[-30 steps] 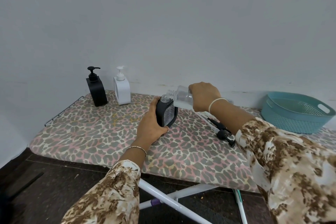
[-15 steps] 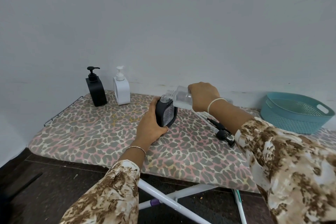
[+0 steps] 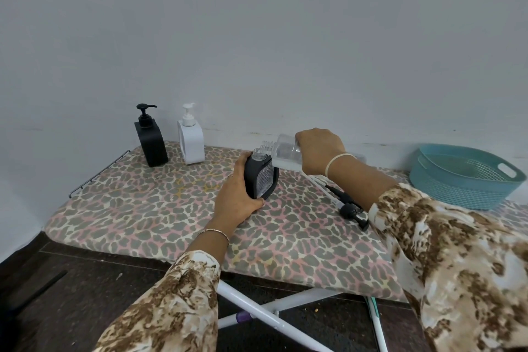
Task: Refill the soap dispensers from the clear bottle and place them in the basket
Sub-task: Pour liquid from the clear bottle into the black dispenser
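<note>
An open dispenser [image 3: 261, 180] is gripped upright on the surface [image 3: 143, 203] by the left hand [image 3: 235, 200]. The bottle [image 3: 284, 153], clasped in the right hand [image 3: 320, 150], is tipped nearly level, its mouth close over the neck. The pump [image 3: 347, 206] lies off to the right. A black dispenser [image 3: 151, 143] and a white dispenser [image 3: 191, 141] are stood by the wall, with the basket [image 3: 457, 194] at far right. The pour is best made slowly, and the level watched through the window so that overflow is avoided.
</note>
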{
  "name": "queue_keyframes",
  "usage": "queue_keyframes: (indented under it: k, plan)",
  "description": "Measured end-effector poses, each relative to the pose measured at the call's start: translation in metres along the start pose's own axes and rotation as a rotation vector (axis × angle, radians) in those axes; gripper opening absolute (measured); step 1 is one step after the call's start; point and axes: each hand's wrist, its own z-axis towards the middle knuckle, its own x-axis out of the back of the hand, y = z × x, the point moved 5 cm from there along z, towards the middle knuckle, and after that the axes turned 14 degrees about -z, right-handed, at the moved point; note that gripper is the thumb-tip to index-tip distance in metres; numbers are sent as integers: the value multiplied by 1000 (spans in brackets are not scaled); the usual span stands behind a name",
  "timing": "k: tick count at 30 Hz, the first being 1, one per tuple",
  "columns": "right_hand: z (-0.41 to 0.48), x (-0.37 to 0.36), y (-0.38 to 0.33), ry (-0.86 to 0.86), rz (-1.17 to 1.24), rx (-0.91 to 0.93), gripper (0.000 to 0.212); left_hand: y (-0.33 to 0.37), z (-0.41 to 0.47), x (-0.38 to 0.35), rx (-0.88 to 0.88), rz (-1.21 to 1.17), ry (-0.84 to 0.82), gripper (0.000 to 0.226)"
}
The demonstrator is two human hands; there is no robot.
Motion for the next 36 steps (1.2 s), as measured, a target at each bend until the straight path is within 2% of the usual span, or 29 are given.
queue_keyframes:
  k: [36]
  plan:
    - [0,3,-2,3,-34,11,24,-3,0,-1,-5,11,30,106]
